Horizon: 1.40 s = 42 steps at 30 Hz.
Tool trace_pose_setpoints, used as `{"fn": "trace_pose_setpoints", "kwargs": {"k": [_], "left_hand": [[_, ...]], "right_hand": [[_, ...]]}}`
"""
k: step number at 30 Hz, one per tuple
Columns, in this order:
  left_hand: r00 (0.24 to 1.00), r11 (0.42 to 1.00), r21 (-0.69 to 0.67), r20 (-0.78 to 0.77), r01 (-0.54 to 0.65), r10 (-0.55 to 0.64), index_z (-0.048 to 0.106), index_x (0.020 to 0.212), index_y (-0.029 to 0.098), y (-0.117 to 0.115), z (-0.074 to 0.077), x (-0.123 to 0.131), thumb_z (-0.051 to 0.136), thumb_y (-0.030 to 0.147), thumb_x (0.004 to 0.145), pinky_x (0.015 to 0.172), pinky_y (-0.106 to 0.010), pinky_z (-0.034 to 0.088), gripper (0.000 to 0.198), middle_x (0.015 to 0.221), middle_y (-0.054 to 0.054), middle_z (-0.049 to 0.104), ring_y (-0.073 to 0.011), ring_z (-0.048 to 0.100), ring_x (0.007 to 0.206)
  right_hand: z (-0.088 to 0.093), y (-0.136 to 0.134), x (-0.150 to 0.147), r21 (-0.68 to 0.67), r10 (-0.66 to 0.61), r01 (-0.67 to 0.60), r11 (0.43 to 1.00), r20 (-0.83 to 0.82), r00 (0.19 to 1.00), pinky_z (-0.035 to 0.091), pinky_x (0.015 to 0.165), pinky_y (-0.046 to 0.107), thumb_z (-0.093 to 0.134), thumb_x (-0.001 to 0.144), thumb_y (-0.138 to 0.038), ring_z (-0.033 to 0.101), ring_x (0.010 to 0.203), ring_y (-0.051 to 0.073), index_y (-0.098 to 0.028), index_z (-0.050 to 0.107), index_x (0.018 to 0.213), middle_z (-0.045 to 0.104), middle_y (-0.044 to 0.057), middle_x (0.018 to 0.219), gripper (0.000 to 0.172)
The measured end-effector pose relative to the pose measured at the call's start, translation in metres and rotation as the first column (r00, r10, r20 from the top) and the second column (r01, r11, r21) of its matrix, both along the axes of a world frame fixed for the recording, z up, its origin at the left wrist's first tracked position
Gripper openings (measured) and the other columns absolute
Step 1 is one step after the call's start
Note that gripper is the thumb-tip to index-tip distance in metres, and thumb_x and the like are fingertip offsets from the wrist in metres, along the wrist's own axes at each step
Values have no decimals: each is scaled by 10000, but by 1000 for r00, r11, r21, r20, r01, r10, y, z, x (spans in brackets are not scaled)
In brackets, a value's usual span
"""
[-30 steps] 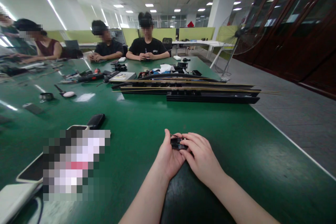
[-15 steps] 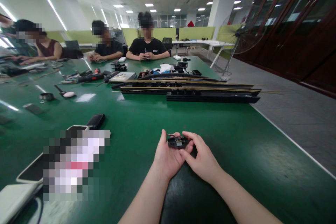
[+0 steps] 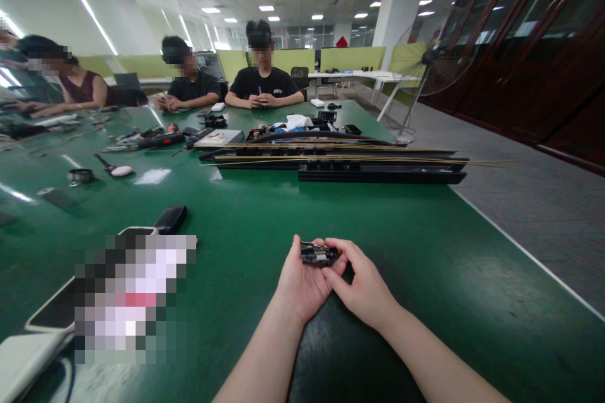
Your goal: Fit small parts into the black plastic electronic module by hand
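A small black device (image 3: 319, 256) with its inner parts exposed lies across the fingers of my left hand (image 3: 302, 283), palm up. My left thumb stands along its left end, where a thin dark strip sticks up. With thumb and fingertips, my right hand (image 3: 363, 280) grips the device's right end. What exact kind of device it is, I cannot make out. Both hands are just above the green table (image 3: 227, 302), close together. My left fingers are partly hidden behind the device and the right hand.
Long black rails (image 3: 382, 175) with thin yellowish rods lie across the table ahead. At left are a phone-like device (image 3: 51, 312), a black case (image 3: 171, 219) and a pink-white oval object (image 3: 121, 171). Tools (image 3: 161, 140) lie farther back. Several people sit beyond, one in a black shirt (image 3: 265, 85).
The device has tilted slightly in my hands, so its lighter inner part shows more clearly. My hands keep nearly the same hold. The whole view has shifted a little.
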<state>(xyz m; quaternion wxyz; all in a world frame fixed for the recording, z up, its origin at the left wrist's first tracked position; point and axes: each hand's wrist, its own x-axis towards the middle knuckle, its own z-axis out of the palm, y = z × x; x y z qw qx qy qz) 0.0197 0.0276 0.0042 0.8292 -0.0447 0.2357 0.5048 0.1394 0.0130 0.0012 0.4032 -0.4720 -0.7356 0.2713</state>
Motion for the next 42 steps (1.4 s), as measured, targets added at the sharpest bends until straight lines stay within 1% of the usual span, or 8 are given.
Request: {"fn": "trace_pose_setpoints", "kwargs": {"k": [6,25,37,42], "left_hand": [[1000,1000,-3,17,12,-12,522,740,124,-1,0,-2,377,444,830,718,-378,507,362,769,-75,592,-203,610,756],[999,999,-5,11,36,-36,522,755,124,0,0,-2,359,425,838,693,-370,512,352,781,-82,592,-201,612,749],[1000,1000,-13,-9,22,-22,525,753,125,0,2,-1,357,392,842,701,-376,511,328,757,-73,592,-196,610,739],[1000,1000,-10,0,20,-20,524,750,123,0,1,-1,362,392,840,704,-373,513,326,754,-70,588,-193,608,731]], "right_hand": [[-1,0,0,11,7,-7,1000,-15,1000,411,916,389,527,699,-87,524,1039,198,-232,493,1095,571,49,1100,423],[1,1,-1,2,19,-19,1000,-40,999,417,907,386,523,708,-84,532,1027,196,-238,511,1071,579,44,1082,395],[-1,1,0,8,24,-23,1000,-60,998,415,909,399,523,705,-85,533,1025,201,-241,516,1066,581,46,1079,393],[0,1,0,-1,16,-16,1000,-53,998,416,908,379,527,702,-84,536,1023,194,-237,520,1062,584,42,1077,391]]}}
